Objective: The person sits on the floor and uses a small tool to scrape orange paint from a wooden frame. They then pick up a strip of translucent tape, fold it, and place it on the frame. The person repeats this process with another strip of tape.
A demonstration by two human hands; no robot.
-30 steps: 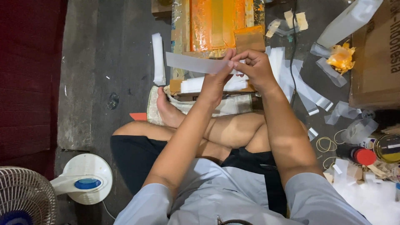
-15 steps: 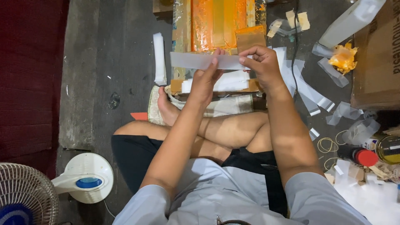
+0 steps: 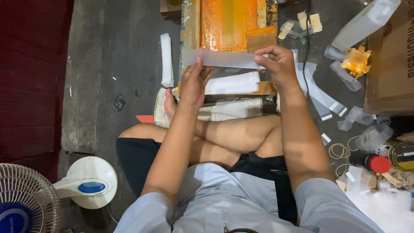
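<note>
Two hands stretch one pale paper strip [image 3: 220, 58] level: left hand [image 3: 195, 81] pinches its near end, right hand [image 3: 278, 64] grips the far end, above the orange block [image 3: 222, 23]; uneven pull could crease or tear it, I judge

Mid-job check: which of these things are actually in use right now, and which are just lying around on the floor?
In use: pale strip, held by left hand and right hand; stacked white strips.
Lying about: fan, cardboard box, rubber bands, red-capped bottle.
</note>
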